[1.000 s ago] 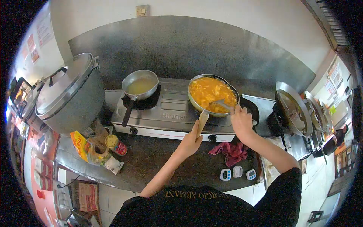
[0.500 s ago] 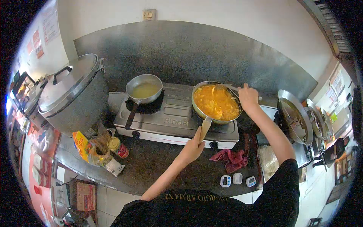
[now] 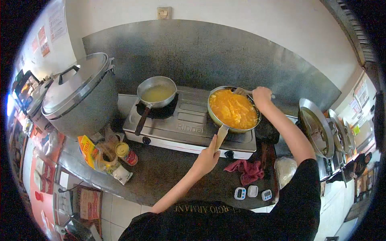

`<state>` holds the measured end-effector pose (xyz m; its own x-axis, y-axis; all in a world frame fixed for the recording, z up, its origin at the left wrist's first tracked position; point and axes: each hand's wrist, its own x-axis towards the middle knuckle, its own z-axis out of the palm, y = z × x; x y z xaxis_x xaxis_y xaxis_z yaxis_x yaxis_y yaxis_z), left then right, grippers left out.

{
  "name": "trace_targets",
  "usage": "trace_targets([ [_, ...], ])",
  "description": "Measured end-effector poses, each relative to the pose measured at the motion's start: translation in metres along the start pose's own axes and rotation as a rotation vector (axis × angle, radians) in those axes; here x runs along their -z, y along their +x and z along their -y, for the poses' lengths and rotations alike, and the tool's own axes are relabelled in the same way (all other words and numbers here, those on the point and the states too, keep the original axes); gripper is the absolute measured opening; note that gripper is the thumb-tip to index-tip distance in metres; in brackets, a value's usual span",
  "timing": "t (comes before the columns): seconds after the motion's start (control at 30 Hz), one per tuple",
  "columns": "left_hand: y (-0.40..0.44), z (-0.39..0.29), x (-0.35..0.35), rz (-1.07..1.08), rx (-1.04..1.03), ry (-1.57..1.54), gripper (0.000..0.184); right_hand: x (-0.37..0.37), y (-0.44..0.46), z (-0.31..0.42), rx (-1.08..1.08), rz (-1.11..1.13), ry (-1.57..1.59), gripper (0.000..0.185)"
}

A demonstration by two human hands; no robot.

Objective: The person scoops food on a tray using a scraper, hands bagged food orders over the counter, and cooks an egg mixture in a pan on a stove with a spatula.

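Note:
My left hand [image 3: 206, 161] is closed around the pale handle [image 3: 220, 137] of a frying pan [image 3: 211, 113] on the right burner. Chunky orange-yellow food [image 3: 233, 110] fills the pan. At its far right rim, my right hand [image 3: 262, 99] grips a stirring utensil [image 3: 241, 92], whose head dips into the food; I cannot tell whether it is a spoon or a spatula. A small saucepan [image 3: 146, 91] with pale yellow liquid sits over the left burner, its dark handle pointing toward me.
The gas stove [image 3: 189, 138] stands against a metal splashback [image 3: 193, 52]. A large lidded pot [image 3: 80, 108] is at left, near a can [image 3: 127, 154] and food packets [image 3: 88, 152]. A red cloth [image 3: 247, 170] and timers [image 3: 240, 193] lie in front. Large pans [image 3: 317, 128] stand right; a person [image 3: 358, 166] is beyond.
The stirring utensil's head has shifted, showing more clearly at the pan's far edge. The food's surface has changed shape. My left hand keeps its hold on the pan handle; the view has tilted slightly.

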<state>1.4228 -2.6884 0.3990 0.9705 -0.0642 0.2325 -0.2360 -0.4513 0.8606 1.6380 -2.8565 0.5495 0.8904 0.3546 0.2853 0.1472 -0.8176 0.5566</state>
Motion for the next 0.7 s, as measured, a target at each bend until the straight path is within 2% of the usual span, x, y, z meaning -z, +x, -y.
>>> trace_targets([
  [0.07,-0.001,-0.002,-0.001,-0.038,-0.031,0.019,0.065,0.001,-0.009,-0.018,0.099,0.031,-0.016,0.017],
  [0.13,-0.001,-0.011,0.004,-0.003,0.054,0.036,0.064,0.008,-0.022,-0.034,0.094,0.092,0.024,0.018],
  [0.3,0.0,-0.004,0.002,-0.011,0.013,0.02,0.063,0.001,-0.045,-0.067,0.041,0.246,0.134,0.022],
  [0.37,0.0,-0.003,0.001,-0.019,-0.013,0.001,0.063,0.006,-0.049,-0.075,0.096,0.512,0.261,0.022],
  [0.5,0.0,-0.005,0.003,-0.006,0.004,-0.009,0.063,0.027,-0.068,-0.069,0.103,0.599,0.286,0.021],
  [0.57,0.0,-0.003,0.002,-0.014,-0.017,-0.014,0.063,0.026,-0.071,-0.064,0.157,0.72,0.351,0.023],
  [0.7,0.001,0.0,0.001,-0.03,-0.048,-0.011,0.063,0.044,-0.077,-0.05,0.206,0.605,0.504,0.023],
])
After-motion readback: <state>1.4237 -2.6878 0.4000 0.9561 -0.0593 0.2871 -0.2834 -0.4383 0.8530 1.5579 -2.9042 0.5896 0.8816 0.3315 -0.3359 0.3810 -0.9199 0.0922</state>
